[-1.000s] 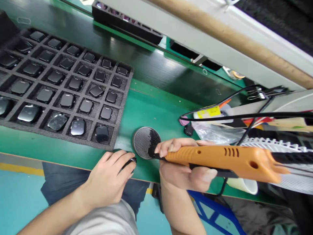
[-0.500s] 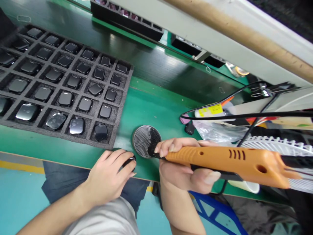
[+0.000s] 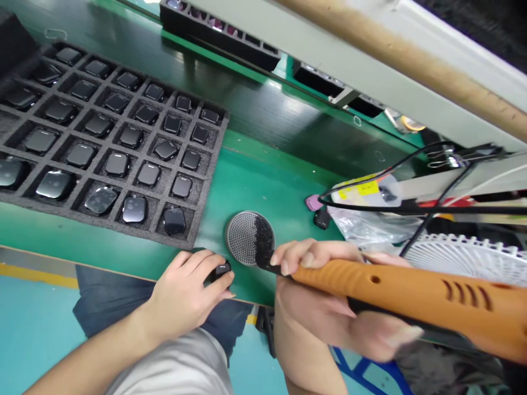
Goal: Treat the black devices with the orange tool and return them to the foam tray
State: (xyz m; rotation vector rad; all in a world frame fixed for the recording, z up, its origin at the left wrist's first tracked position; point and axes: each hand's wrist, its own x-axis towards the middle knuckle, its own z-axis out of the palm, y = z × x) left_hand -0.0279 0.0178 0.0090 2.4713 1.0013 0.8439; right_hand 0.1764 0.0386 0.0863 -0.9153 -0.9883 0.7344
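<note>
My left hand (image 3: 185, 291) rests at the bench's front edge, its fingers closed around a small black device (image 3: 221, 271). My right hand (image 3: 317, 307) grips the orange handle of an electric tool (image 3: 395, 291), possibly a soldering iron. The tool's dark tip (image 3: 265, 262) sits at the edge of a round perforated metal disc (image 3: 242, 238), and black granules cover the disc's right part. To the left, a black foam tray (image 3: 111, 148) holds several dark smartwatch-like units in square cells.
The green workbench (image 3: 263, 181) has a dark mat at the back, with a black rack (image 3: 218, 33) beyond it. To the right lie a plastic bag (image 3: 370, 227), a labelled bottle (image 3: 366, 189), black cables and a white fan guard (image 3: 465, 252). A blue stool frame shows below.
The orange tool's rear end has swung toward the lower right, and my right hand has shifted with it. The view has moved slightly. My left hand stays on the black device.
</note>
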